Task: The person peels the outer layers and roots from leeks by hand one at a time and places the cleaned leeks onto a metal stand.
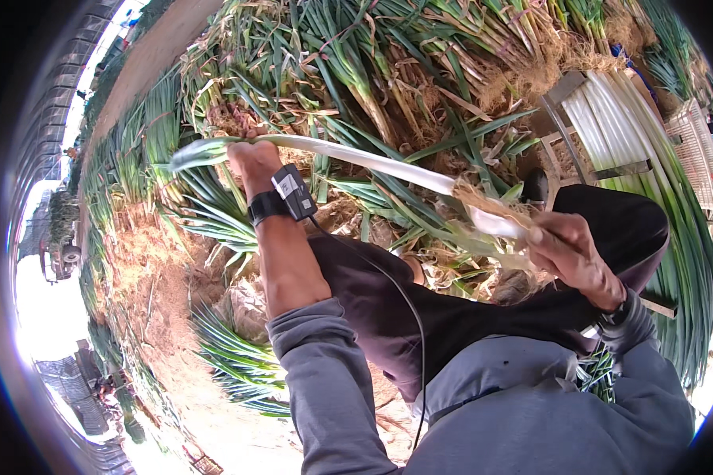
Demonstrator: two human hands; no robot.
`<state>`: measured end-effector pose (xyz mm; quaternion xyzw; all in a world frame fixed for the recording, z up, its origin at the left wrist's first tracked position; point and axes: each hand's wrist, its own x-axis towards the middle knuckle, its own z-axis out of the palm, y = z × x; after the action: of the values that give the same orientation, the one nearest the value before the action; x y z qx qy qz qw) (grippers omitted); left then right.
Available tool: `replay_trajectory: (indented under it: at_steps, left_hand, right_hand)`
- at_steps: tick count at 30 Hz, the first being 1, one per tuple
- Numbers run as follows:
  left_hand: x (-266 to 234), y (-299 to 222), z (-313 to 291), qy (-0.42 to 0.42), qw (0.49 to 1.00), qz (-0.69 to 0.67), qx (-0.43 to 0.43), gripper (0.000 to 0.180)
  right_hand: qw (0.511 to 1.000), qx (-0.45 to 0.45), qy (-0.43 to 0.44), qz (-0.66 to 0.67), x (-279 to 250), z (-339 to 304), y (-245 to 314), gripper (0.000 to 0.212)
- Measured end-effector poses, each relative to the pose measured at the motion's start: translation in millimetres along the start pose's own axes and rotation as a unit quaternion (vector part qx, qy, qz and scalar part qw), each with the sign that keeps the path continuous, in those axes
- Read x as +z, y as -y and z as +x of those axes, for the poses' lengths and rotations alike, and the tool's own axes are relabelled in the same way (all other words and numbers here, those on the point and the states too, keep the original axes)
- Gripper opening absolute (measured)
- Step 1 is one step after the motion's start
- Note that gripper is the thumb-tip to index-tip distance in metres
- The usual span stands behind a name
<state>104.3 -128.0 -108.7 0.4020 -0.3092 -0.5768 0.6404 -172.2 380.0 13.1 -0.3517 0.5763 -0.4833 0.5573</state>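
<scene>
A long green onion (372,161) stretches across in front of me, its white shaft bowed and its green end to the left, blurred. My left hand (253,161) is closed round it where white turns to green. At the right, my right hand (566,247) is closed on a strip of loose outer skin (491,215), pale and partly brown, that meets the right end of the shaft. Motion smears that strip, so I cannot tell how far it is parted from the shaft. A black strap with a small grey box (295,192) sits on my left wrist, with a cable running from it.
Untrimmed green onions (333,47) with roots and dry leaves lie heaped ahead and to the left. White-stemmed onions (618,119) lie bundled on a frame (572,146) at my right, beside a pale plastic crate (693,150). Leaf scraps and dirt surround my legs.
</scene>
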Motion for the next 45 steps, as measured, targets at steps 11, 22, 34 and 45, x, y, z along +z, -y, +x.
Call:
replay_trajectory:
  at_steps: [11,22,34,45]
  left_hand:
    - [73.4,-2.3,-81.9,0.007,0.943,0.288,0.164,0.044]
    - [166.8,5.2,-172.9,0.26,0.941,-0.195,-0.096,0.034]
    - [194.7,58.8,-236.3,0.498,0.827,0.079,-0.251,0.046]
    - [204.0,149.6,-236.7,0.398,0.825,0.318,-0.245,0.031]
  right_hand:
    - [0.823,-0.066,-0.059,-0.561,-55.4,106.4,-81.9,0.037]
    - [0.935,-0.207,-0.085,0.276,33.9,213.5,27.7,0.041]
    - [0.735,-0.471,-0.464,-0.15,-225.6,47.5,175.3,0.011]
    - [0.472,0.04,-0.436,-0.765,-399.2,-195.1,123.9,0.017]
